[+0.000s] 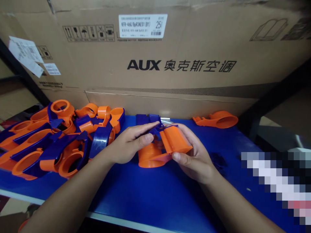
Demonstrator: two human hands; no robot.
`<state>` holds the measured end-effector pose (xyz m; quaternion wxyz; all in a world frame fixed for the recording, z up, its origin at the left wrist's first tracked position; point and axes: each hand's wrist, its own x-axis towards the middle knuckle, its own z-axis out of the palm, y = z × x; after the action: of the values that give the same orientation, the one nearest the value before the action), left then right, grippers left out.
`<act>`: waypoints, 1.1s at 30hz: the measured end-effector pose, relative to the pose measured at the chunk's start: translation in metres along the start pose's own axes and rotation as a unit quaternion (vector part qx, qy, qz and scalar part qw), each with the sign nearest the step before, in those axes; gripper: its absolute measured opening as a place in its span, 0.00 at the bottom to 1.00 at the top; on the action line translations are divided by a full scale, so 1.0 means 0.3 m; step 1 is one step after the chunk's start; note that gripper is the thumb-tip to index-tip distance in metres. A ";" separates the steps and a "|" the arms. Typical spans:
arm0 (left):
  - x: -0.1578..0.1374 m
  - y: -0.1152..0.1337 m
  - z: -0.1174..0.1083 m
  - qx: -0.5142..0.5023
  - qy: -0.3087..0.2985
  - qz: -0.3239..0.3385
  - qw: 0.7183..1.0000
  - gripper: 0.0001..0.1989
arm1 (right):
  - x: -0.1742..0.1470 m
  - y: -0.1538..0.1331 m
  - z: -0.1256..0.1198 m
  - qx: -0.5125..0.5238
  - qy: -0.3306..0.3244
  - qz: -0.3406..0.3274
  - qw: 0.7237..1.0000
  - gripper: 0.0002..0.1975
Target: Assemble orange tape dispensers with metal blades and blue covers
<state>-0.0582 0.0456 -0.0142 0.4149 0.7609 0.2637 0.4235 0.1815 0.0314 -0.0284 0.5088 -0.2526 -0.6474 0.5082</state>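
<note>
Between my hands, just above the blue tabletop, is an orange and dark-blue plastic tape dispenser with a toothed edge on its right side. My right hand grips its right end, thumb on the front and fingers behind. From the left, my left hand holds its upper blue part, with the thumb near the top and the other fingers stretched along the far side. The fingertips of both hands are partly hidden behind the dispenser. An orange round section hangs at its lower left.
Several orange and blue tape dispensers are heaped at the left. A loose orange dispenser half lies at the back right. Blue pieces and metal strips sit behind my hands. A large cardboard box walls off the back.
</note>
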 end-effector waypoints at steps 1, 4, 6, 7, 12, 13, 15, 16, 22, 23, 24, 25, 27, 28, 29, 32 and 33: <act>0.000 0.000 -0.001 0.011 0.000 0.010 1.000 0.27 | 0.000 0.001 -0.001 -0.003 0.003 -0.002 1.000 0.33; 0.000 0.001 -0.004 0.049 -0.004 0.045 0.998 0.26 | -0.002 0.002 -0.001 -0.013 0.010 -0.010 1.000 0.33; 0.001 0.001 -0.006 0.075 -0.010 0.068 0.995 0.27 | -0.004 0.001 0.000 -0.016 0.012 -0.017 1.000 0.32; 0.001 0.000 -0.007 0.087 -0.012 0.077 0.993 0.27 | -0.004 0.000 0.000 -0.011 0.012 -0.019 1.000 0.32; 0.003 -0.015 -0.011 0.123 -0.005 0.118 0.985 0.29 | -0.006 -0.007 0.004 0.020 0.021 -0.035 0.999 0.30; 0.002 -0.017 -0.011 0.126 -0.003 0.123 0.984 0.30 | -0.006 -0.007 0.004 0.016 0.027 -0.038 0.999 0.29; 0.001 -0.019 -0.010 0.136 -0.002 0.123 0.983 0.31 | -0.007 -0.008 0.005 0.004 0.041 -0.041 0.998 0.29; 0.000 -0.018 -0.009 0.143 -0.002 0.120 0.982 0.31 | -0.008 -0.007 0.005 -0.001 0.047 -0.041 0.998 0.29; -0.005 -0.013 -0.011 0.200 -0.010 0.119 0.973 0.35 | -0.010 -0.015 0.014 -0.013 0.060 -0.041 0.997 0.29; -0.006 -0.014 -0.011 0.205 -0.011 0.119 0.971 0.35 | -0.011 -0.017 0.017 -0.014 0.060 -0.041 0.997 0.29; -0.006 -0.016 -0.011 0.208 -0.010 0.122 0.971 0.35 | -0.012 -0.020 0.018 -0.014 0.061 -0.041 0.997 0.29; -0.006 -0.017 -0.011 0.209 -0.008 0.125 0.970 0.35 | -0.013 -0.021 0.020 -0.016 0.061 -0.040 0.997 0.29; -0.005 -0.020 -0.010 0.214 -0.004 0.131 0.968 0.36 | -0.014 -0.024 0.022 -0.021 0.061 -0.040 0.997 0.29; -0.005 -0.020 -0.009 0.216 -0.002 0.132 0.967 0.36 | -0.015 -0.024 0.022 -0.024 0.060 -0.041 0.997 0.30; -0.005 -0.020 -0.008 0.219 -0.002 0.133 0.967 0.36 | -0.014 -0.024 0.022 -0.025 0.060 -0.041 0.997 0.30; -0.005 -0.017 -0.004 0.221 -0.002 0.140 0.965 0.35 | -0.011 -0.023 0.019 -0.032 0.059 -0.045 0.997 0.30; -0.005 -0.015 -0.003 0.222 -0.002 0.143 0.965 0.35 | -0.010 -0.021 0.018 -0.034 0.059 -0.047 0.997 0.30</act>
<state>-0.0599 0.0473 -0.0185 0.1715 0.8643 0.2390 0.4081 0.1788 0.0243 -0.0236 0.5605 -0.2683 -0.6444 0.4457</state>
